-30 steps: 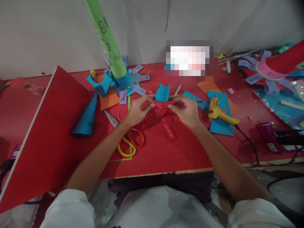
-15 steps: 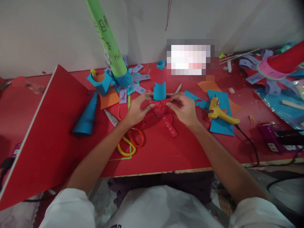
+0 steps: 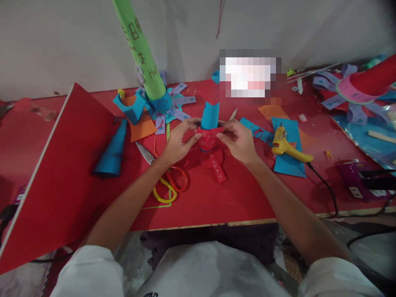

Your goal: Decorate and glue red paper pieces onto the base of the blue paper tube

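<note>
A: Hands status?

B: Left hand (image 3: 178, 141) and right hand (image 3: 239, 141) both at mid-bench, meeting over a small red paper piece (image 3: 209, 142). Left grip pinches its left edge with thumb and fingers, right grip pinches the right edge. Both clenched on it.

A: Where does the piece sit?

B: Held between the two hands, just above the red bench (image 3: 216, 198). A blue paper tube (image 3: 210, 116) stands upright out of its top, slightly tilted. A red strip (image 3: 216, 167) with white marks hangs from it toward the person, end lying on the bench.

A: Around it?

B: Scissors (image 3: 168, 183) with orange and yellow handles lie just below the left wrist. Glue gun (image 3: 286, 146), yellow, lies on a blue sheet (image 3: 287, 165) right of the right hand, black cord running off to the right. Blue cone (image 3: 113, 152) lies on its side to the left, partly on a big red sheet (image 3: 62, 181) that overhangs the bench's front edge. Green tube (image 3: 139, 49) stands tilted at the back in a blue base with lilac strips fanned around. Orange paper (image 3: 142, 130) beside that.

A: Far right?

B: Red tube (image 3: 371, 78) with a pink band, more lilac strips; detail too blurred to tell.
</note>
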Available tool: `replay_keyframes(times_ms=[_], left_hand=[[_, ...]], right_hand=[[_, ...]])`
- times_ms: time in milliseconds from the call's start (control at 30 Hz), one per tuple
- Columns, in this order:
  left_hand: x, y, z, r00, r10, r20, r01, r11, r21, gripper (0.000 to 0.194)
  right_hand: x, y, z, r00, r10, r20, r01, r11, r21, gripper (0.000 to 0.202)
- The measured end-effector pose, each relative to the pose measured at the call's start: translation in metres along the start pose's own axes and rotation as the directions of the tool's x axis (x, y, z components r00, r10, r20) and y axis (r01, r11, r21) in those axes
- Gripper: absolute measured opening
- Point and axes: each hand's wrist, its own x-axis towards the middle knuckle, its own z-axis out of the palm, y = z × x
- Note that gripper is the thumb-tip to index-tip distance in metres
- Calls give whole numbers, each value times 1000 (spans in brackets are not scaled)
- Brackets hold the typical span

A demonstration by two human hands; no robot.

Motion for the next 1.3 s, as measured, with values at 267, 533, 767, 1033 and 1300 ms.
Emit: replay_keyframes(times_ms=[267,533,767,1033,1300], left_hand=[[1,-2,1,1000,9,25,-12,996,88,30],[1,-3,0,999,24,42,-27,997,74,27],[1,-11,-4,990,73,123,-78,996,41,28],[-2,-17,-4,981,38,190,-43,999,21,32],[-6,-16,-2,976,-59,209,43,996,79,48]], right_hand=[[0,2,-5,1000,-4,21,5,997,-72,41],[1,6,-8,999,13,39,-10,997,-76,36],[-1,7,-18,983,-17,181,34,995,-92,29],[-3,11,-19,973,30,230,15,981,-192,23],[-3,17,-19,975,82,208,-28,968,-249,30]])
